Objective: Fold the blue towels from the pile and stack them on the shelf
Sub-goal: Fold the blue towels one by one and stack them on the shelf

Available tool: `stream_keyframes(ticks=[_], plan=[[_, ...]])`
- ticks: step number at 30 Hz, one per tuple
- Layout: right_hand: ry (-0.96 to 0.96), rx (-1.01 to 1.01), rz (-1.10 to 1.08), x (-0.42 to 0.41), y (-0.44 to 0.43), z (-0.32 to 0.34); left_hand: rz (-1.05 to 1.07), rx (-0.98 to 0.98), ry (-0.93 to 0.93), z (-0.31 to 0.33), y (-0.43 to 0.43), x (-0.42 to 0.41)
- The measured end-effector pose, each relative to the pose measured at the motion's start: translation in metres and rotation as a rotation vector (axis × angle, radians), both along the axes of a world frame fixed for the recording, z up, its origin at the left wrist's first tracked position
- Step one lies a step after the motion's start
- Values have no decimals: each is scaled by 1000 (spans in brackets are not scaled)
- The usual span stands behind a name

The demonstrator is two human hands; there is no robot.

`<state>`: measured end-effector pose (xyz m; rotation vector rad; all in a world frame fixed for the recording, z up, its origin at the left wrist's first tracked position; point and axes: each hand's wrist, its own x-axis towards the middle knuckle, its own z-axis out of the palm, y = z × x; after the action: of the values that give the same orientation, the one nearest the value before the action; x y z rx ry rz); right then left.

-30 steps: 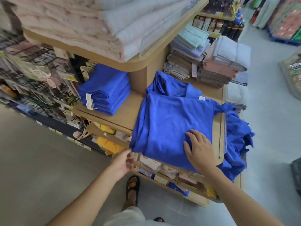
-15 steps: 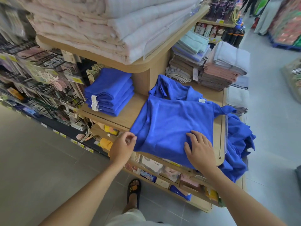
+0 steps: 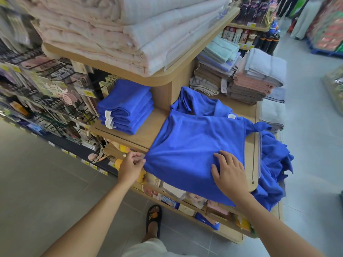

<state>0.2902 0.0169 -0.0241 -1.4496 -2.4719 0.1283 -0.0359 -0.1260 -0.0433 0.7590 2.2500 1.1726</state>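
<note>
Some folded blue towels (image 3: 126, 108) sit at 10 o'clock on the shelf (image 3: 143, 135), the left hand (image 3: 131, 166) pinches the corner of 1 spread towel (image 3: 194, 143), the flat right hand (image 3: 230, 173) presses it, and the messy pile (image 3: 274, 164) waits at 3 o'clock.

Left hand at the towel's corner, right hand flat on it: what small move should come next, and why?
Probably carry the corner across toward the right hand to fold the towel over. The left hand pinches the near left corner of the spread towel, which overhangs the shelf edge, while the right hand lies flat on it, seemingly pinning it.
</note>
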Motion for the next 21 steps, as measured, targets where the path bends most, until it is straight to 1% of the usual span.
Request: stream_keyframes(ticks=[2,4,7,10,13,16,18,21], plan=[[-1,4,-1,0,0,0,-28,-28,117,6,3,-5],[-10,10,-1,0,0,-1,-57,14,268,20,17,-3],[-9,23,0,0,1,-3,-177,39,412,43,60,1],[-2,29,-5,0,2,-6,-274,-69,430,59,112,-3],[-10,34,-6,0,3,-9,-312,-210,441,68,153,-9],[-13,43,-17,1,4,-11,-350,-295,450,68,181,-13],[-12,44,-22,0,4,-12,-375,-336,404,66,193,-16],[-15,54,-26,0,4,-12,-379,-331,387,62,204,-20]])
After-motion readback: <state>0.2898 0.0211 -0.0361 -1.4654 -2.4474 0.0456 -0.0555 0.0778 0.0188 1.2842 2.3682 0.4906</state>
